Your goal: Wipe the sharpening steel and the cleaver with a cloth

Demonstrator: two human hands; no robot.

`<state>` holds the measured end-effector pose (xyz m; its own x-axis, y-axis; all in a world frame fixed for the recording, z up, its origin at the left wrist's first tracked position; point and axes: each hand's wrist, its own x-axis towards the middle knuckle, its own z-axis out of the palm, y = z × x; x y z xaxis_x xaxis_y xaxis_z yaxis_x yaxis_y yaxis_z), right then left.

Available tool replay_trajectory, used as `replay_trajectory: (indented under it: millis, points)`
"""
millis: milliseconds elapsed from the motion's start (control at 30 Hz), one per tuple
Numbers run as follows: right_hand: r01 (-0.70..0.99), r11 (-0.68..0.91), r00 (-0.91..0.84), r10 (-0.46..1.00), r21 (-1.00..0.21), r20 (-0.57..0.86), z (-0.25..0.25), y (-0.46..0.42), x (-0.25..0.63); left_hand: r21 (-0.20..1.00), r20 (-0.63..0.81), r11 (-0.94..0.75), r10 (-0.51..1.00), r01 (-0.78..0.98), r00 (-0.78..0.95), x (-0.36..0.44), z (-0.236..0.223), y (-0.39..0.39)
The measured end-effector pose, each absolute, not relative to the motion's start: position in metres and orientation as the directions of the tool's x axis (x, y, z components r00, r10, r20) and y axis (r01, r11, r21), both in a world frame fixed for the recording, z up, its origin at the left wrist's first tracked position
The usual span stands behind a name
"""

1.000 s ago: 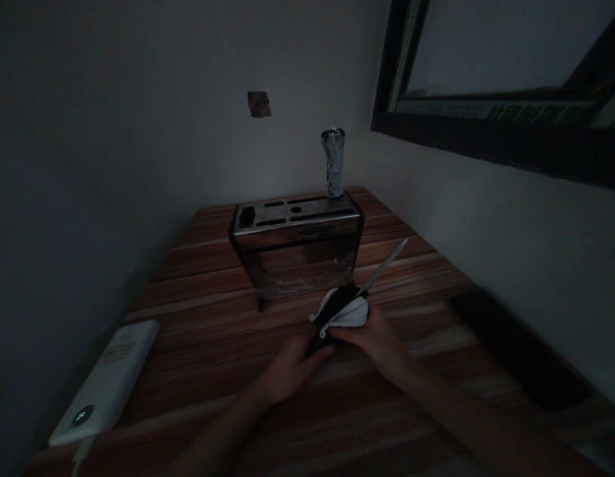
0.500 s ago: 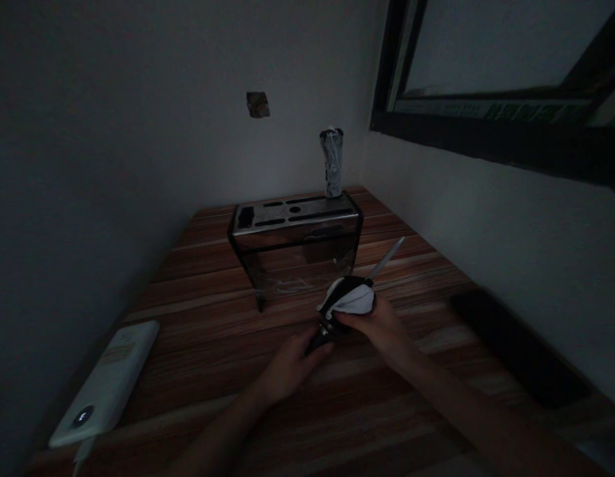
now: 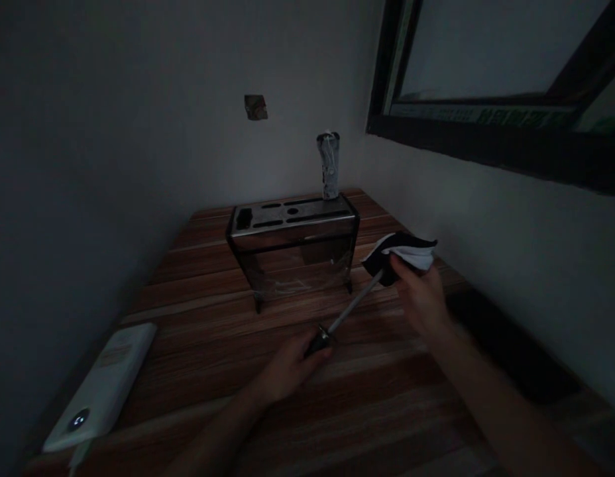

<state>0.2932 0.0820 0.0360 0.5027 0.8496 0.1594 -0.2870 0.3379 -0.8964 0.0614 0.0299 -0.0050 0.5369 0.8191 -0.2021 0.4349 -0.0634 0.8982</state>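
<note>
In dim light my left hand (image 3: 292, 364) is closed round the dark handle of a sharpening steel (image 3: 354, 303), whose thin metal rod slants up and to the right. My right hand (image 3: 421, 298) is closed on a black and white cloth (image 3: 401, 252) wrapped round the rod's far tip. Both hands hover over a striped wooden table (image 3: 198, 351), just in front of a clear knife block (image 3: 293, 248) with a slotted metal top.
A white power bank (image 3: 101, 387) with a lit indicator lies at the table's left edge. A pale slim object (image 3: 328, 165) stands behind the block in the wall corner. A dark flat object (image 3: 506, 344) lies along the right wall under a black-framed window (image 3: 486, 132).
My right hand has slid the cloth along the rod from near the handle up to the tip, baring the rod. My left hand has stayed put.
</note>
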Motion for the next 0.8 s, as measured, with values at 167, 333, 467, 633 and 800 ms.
replay_trajectory:
  millis: [167,333,467,633,800]
  points:
    - [-0.261,0.446,0.581,0.781,-0.856,0.229,0.044,0.088,0.305,0.903,-0.192,-0.082,0.802,0.423,0.565,0.061,-0.006,0.03]
    - [-0.324,0.432,0.547,0.811,-0.842,0.206,0.043,0.089,0.307,0.889,-0.184,-0.111,0.803,0.445,0.567,0.062,-0.004,0.03]
    - [-0.378,0.37,0.508,0.849,-0.849,0.144,0.042,0.086,0.301,0.883,-0.182,-0.119,0.805,0.454,0.564,0.062,-0.003,0.031]
    - [-0.356,0.239,0.413,0.907,-0.903,0.077,0.034,0.077,0.283,0.897,-0.196,-0.071,0.821,0.437,0.536,0.061,-0.003,0.029]
    - [-0.31,0.14,0.303,0.952,-0.94,0.042,0.021,0.066,0.262,0.906,-0.248,0.008,0.82,0.423,0.516,0.061,-0.004,0.028]
